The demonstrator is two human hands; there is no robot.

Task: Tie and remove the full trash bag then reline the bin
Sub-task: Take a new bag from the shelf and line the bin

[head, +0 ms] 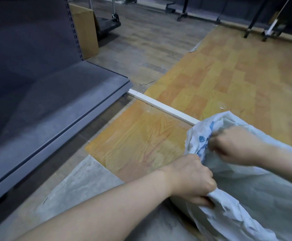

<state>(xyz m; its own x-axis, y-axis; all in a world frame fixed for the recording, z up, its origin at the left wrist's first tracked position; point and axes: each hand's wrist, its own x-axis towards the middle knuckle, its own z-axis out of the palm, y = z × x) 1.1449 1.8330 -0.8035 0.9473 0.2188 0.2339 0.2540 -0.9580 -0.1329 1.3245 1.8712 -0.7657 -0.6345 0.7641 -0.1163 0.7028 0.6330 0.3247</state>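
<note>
A white plastic trash bag with blue printing fills the lower right of the view, crumpled and gathered at its top. My left hand is closed on the bag's near edge, just below the bunched part. My right hand is fisted around the bunched plastic a little farther away, with the blue-printed folds between the two hands. A pale rim of the bin shows just under my left hand; the rest of the bin is hidden by the bag.
A grey metal shelf unit stands along the left. A white strip crosses the wood-pattern floor sheet. A cardboard box, a cart and stand legs are at the back.
</note>
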